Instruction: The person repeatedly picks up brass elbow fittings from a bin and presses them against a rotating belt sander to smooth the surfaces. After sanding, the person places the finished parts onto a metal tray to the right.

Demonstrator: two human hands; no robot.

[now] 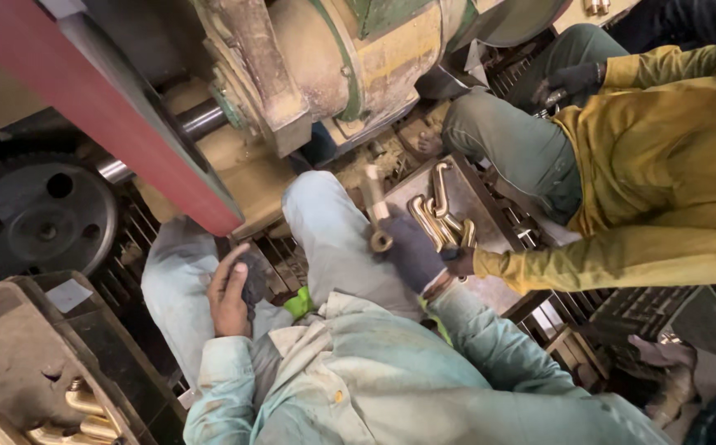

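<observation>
My right hand (pixel 411 251), in a dark glove, grips a brass tube fitting (pixel 376 208) that points up over my knee. Just right of it several curved brass fittings (pixel 439 216) lie on a grey metal tray (pixel 477 202). My bare left hand (pixel 228 295) rests on my left thigh and holds a dark piece of cloth or glove (pixel 253 278). It sits just below the lower end of a red belt (pixel 111 107) that runs diagonally across the upper left.
A co-worker in a yellow shirt (pixel 663 165) crouches at the right, one hand (pixel 460 262) touching my gloved hand. A large dusty motor housing (pixel 350 58) and a dark gear wheel (pixel 37 218) stand ahead. A box (pixel 20 363) with brass fittings (pixel 86 408) sits at bottom left.
</observation>
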